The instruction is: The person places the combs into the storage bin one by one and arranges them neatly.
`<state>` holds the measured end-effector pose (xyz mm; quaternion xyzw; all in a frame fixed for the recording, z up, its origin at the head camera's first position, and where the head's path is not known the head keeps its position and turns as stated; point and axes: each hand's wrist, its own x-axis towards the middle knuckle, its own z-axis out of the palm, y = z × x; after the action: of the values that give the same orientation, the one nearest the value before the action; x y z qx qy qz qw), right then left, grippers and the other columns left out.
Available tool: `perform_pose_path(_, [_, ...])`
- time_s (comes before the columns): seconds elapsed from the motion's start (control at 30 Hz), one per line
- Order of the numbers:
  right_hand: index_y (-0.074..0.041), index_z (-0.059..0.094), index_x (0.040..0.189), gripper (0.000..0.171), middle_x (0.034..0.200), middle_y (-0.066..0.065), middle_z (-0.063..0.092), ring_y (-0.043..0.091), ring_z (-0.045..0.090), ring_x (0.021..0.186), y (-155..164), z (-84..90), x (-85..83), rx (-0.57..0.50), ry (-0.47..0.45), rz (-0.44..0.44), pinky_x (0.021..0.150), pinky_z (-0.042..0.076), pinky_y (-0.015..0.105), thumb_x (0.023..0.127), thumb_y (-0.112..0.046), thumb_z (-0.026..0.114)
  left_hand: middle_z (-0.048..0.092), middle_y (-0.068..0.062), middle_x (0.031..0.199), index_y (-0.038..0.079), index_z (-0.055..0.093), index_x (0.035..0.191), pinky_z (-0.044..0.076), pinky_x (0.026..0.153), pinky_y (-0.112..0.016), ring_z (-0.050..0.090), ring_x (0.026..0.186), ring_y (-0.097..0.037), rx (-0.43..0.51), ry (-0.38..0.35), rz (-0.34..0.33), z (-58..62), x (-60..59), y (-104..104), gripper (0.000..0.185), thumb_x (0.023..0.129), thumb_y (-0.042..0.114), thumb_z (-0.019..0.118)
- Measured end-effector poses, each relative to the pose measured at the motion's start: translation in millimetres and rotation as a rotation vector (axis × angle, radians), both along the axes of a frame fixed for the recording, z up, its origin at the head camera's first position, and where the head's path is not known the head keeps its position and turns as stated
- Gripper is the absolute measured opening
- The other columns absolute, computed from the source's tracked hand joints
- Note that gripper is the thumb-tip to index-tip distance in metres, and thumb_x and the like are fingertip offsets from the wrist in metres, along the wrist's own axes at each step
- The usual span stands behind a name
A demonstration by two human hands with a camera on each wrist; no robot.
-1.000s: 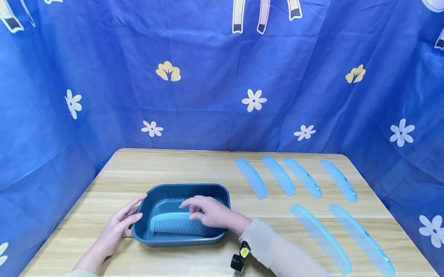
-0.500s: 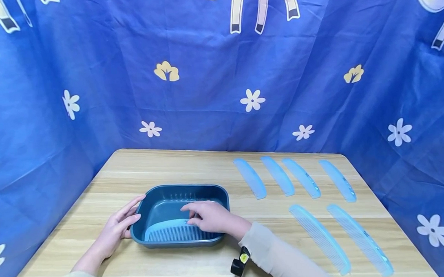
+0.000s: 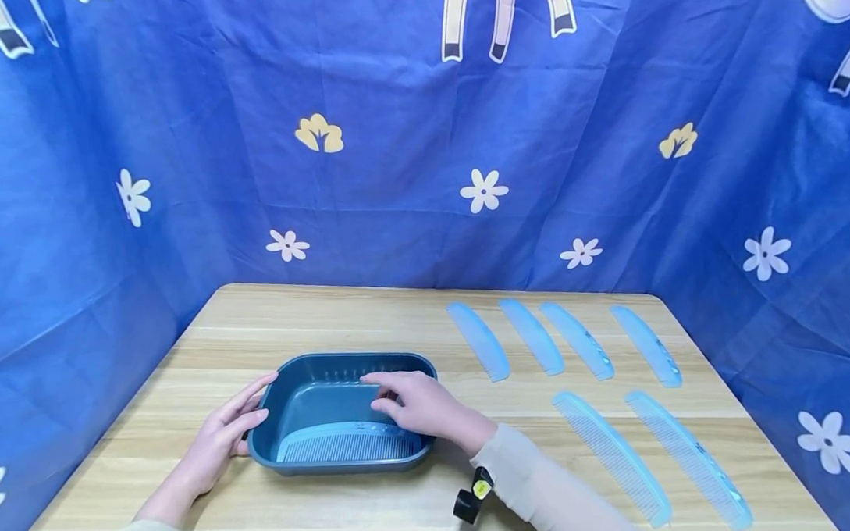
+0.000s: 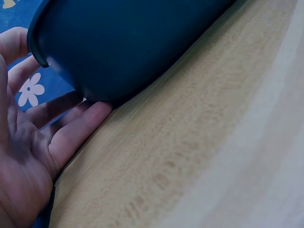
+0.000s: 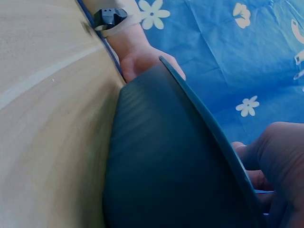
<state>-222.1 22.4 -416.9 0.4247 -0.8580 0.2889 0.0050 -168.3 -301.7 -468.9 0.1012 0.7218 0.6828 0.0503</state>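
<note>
Here the left hand (image 3: 220, 443) rests with straight fingers against the left wall of the dark blue plastic basin (image 3: 309, 373), its grip open and flat on the wall. The right hand (image 3: 424, 408) hovers over the basin's right side, fingers relaxed and holding nothing. A light blue comb (image 3: 343, 446) lies inside along the near wall. The basin stands on the wooden worktop (image 3: 314, 316). Six more combs (image 3: 533, 336) lie to the right, well apart from it.
</note>
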Motion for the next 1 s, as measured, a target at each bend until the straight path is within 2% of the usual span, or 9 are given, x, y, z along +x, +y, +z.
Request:
perform_pose_path(0.13, [-0.014, 0.052, 0.133, 0.040, 0.092, -0.010, 0.063, -0.002, 0.051, 0.071, 9, 1.6, -3.2, -0.091, -0.016, -0.043, 0.062, 0.043, 0.015, 0.093, -0.021, 0.058, 0.044, 0.007, 0.124, 0.015, 0.026, 0.147, 0.053, 0.067, -0.048, 0.061, 0.098, -0.020, -0.027, -0.010, -0.001, 0.2, -0.3, 0, 0.051, 0.099, 0.014, 0.043])
perform_pose_path(0.23, [-0.013, 0.054, 0.131, 0.039, 0.092, -0.008, 0.063, 0.000, 0.053, 0.074, 16, 1.7, -6.2, -0.166, -0.027, -0.084, 0.064, 0.045, 0.016, 0.093, -0.020, 0.058, 0.042, 0.005, 0.126, 0.014, 0.029, 0.146, 0.053, 0.068, -0.047, 0.062, 0.097, -0.022, -0.052, -0.009, 0.006, -0.1, -0.6, 0, 0.050, 0.099, 0.016, 0.043])
perform_pose_path(0.33, [-0.012, 0.055, 0.130, 0.037, 0.093, -0.005, 0.064, 0.003, 0.055, 0.078, 24, 1.0, -9.9, -0.237, -0.023, -0.112, 0.067, 0.047, 0.018, 0.093, -0.018, 0.057, 0.037, -0.010, 0.133, 0.013, 0.030, 0.146, 0.053, 0.069, -0.047, 0.062, 0.097, -0.022, -0.064, -0.005, 0.018, 0.1, -0.7, 1, 0.049, 0.099, 0.016, 0.043])
perform_pose_path(0.43, [-0.011, 0.057, 0.128, 0.036, 0.094, -0.003, 0.063, 0.005, 0.056, 0.079, 31, -0.1, -14.2, -0.299, 0.010, -0.139, 0.069, 0.048, 0.019, 0.093, -0.016, 0.058, 0.024, -0.026, 0.139, 0.013, 0.030, 0.146, 0.053, 0.069, -0.046, 0.061, 0.099, -0.019, -0.063, -0.003, 0.027, 0.7, -0.4, 2, 0.048, 0.099, 0.016, 0.043])
perform_pose_path(0.5, [-0.010, 0.058, 0.126, 0.034, 0.092, -0.001, 0.063, 0.006, 0.057, 0.078, 35, -1.1, -17.5, -0.346, 0.042, -0.156, 0.068, 0.049, 0.020, 0.092, -0.014, 0.059, 0.018, -0.031, 0.140, 0.012, 0.029, 0.146, 0.054, 0.068, -0.046, 0.060, 0.100, -0.017, -0.061, -0.001, 0.031, 1.2, 0.1, 2, 0.048, 0.099, 0.015, 0.042])
perform_pose_path(0.7, [-0.004, 0.060, 0.121, 0.033, 0.087, 0.002, 0.063, 0.011, 0.057, 0.074, 50, -7.0, -28.6, -0.447, 0.087, -0.193, 0.063, 0.050, 0.022, 0.088, -0.006, 0.062, 0.020, -0.029, 0.139, 0.012, 0.030, 0.146, 0.054, 0.068, -0.045, 0.059, 0.101, -0.012, -0.075, 0.014, 0.046, 1.3, 0.9, 3, 0.048, 0.099, 0.014, 0.042])
perform_pose_path(1.0, [0.001, 0.060, 0.119, 0.032, 0.085, 0.003, 0.062, 0.013, 0.058, 0.075, 73, -16.1, -43.5, -0.463, 0.078, -0.289, 0.062, 0.050, 0.023, 0.087, -0.002, 0.063, 0.016, -0.031, 0.141, 0.012, 0.030, 0.146, 0.054, 0.068, -0.044, 0.050, 0.106, 0.003, -0.085, 0.019, 0.050, 2.6, 0.7, 4, 0.048, 0.099, 0.014, 0.042])
